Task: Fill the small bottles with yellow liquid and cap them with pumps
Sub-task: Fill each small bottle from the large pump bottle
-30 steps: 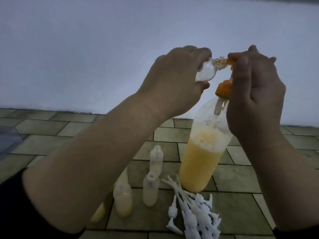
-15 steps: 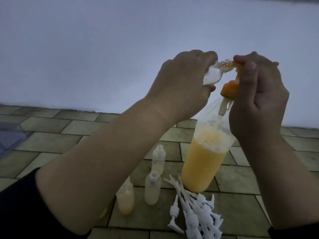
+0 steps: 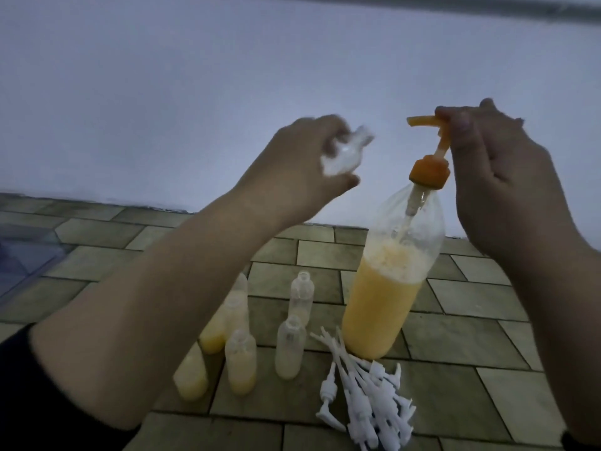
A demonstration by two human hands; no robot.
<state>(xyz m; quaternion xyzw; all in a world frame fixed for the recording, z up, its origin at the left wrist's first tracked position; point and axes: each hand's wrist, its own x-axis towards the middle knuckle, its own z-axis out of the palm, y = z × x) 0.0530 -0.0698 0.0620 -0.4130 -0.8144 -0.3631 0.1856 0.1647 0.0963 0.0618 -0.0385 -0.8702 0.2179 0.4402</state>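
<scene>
Small bottle held up beside the big pump bottle.

The left hand point(image 3: 302, 167) grips a blurred clear small bottle point(image 3: 118, 154), held apart from the orange pump point(image 3: 432, 148), whose head the right hand point(image 3: 494, 183) pinches. The large bottle point(image 3: 387, 288) stands on the tiled floor point(image 3: 455, 336), about half full of foamy yellow liquid, beside more little bottles point(image 3: 289, 346) and white pumps point(image 3: 367, 402).

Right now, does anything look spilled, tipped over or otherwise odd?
No spill shows on the tiled floor. The large bottle stands tilted, steadied only by the right hand on its orange pump. Small bottles stand upright.
</scene>
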